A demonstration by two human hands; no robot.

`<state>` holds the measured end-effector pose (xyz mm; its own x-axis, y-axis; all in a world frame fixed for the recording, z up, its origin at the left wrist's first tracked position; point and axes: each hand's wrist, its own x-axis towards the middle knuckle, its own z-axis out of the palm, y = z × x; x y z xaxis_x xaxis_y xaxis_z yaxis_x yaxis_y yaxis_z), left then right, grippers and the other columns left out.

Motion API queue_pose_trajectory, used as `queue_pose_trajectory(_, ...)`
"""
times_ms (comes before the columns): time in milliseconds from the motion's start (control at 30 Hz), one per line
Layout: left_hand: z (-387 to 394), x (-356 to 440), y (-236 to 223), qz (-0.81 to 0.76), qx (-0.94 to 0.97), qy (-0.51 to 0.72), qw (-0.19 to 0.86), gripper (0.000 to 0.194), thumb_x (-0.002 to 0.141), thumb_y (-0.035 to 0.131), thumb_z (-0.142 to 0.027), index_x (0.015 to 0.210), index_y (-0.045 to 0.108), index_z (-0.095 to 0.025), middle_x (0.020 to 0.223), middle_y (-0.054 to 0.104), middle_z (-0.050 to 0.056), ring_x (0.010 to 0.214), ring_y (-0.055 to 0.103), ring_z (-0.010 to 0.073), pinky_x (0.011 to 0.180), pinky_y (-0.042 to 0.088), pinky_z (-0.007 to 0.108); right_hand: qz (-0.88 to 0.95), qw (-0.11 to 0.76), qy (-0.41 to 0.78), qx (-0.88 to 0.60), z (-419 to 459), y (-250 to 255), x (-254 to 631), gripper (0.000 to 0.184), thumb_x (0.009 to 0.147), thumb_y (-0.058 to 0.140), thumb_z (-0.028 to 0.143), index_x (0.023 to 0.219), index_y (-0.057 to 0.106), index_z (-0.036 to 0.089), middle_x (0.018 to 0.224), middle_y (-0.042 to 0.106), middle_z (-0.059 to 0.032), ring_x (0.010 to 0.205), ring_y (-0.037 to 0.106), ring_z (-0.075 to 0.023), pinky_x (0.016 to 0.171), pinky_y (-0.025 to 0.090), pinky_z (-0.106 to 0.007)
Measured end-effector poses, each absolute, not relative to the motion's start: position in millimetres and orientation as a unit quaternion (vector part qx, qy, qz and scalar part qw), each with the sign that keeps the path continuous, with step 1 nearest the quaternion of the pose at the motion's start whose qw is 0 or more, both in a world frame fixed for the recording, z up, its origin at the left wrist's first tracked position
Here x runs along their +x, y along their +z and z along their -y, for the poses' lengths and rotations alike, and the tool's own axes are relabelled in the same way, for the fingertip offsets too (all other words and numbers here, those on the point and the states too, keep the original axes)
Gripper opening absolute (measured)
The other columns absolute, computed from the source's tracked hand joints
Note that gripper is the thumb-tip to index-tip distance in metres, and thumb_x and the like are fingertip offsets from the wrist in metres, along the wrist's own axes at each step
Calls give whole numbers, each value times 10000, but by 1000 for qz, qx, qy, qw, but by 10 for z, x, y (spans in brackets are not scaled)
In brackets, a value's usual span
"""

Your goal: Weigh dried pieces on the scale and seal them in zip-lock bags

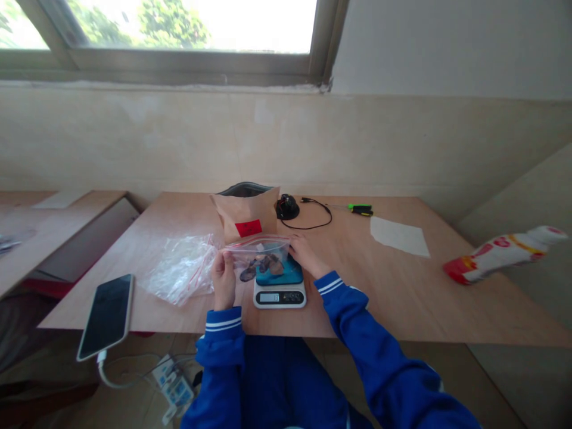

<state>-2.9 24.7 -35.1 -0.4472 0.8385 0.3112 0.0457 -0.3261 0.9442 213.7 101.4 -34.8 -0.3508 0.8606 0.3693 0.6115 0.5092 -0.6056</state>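
Wooden desk [370, 304] under both hands; L hand [223, 280] and R hand [306, 255] pinch opposite top corners of the clear zip bag [257, 250], prob. to keep it taut over the scale [280, 296]; dark pcs [270, 264] sag between grips, spare bags [181, 269] left of L.

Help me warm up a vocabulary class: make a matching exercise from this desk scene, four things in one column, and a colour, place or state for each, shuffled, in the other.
Things
1. Phone
2. Bottle
3. Paper bag
4. Scale

Descriptions
A. Bears a red label on its front
B. Partly behind a clear zip bag
C. Has a white cable plugged in
D. White, red and yellow, at the far right

Right pairs: 1-C, 2-D, 3-A, 4-B
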Motion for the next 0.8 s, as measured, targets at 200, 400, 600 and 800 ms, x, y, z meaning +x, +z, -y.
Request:
queue_pose_trajectory(200,-215,12,-339,-500,440,683,301,514,811,498,-681,697,554,-182,606,544,-14,561,528,109,525,443,213,637,560,283,-448,-921,75,2147,265,852,617,388,1013,667,183,1009,716,-80,854,668,-183,789,515,-320)
queue_pose_trajectory(400,-245,44,-427,-481,440,683,329,482,832,504,-644,785,598,-174,705,621,13,634,600,128,564,490,226,692,492,407,-336,-707,431,1975,261,808,669,451,875,689,199,1006,715,-61,981,655,-185,877,510,-333)
queue_pose_trajectory(600,-232,43,-440,-470,433,681,357,465,842,503,-629,809,590,-174,735,667,24,645,647,141,592,530,249,725,454,390,-341,-661,337,2023,302,900,540,456,1039,705,245,1168,666,-49,1155,580,-193,965,477,-352)
queue_pose_trajectory(800,-214,47,-471,-490,415,682,349,466,835,503,-637,794,579,-179,703,666,16,637,654,146,625,541,270,644,470,443,-410,-522,37,2196,386,823,646,450,1134,633,220,1170,671,-67,1082,625,-194,947,490,-368)
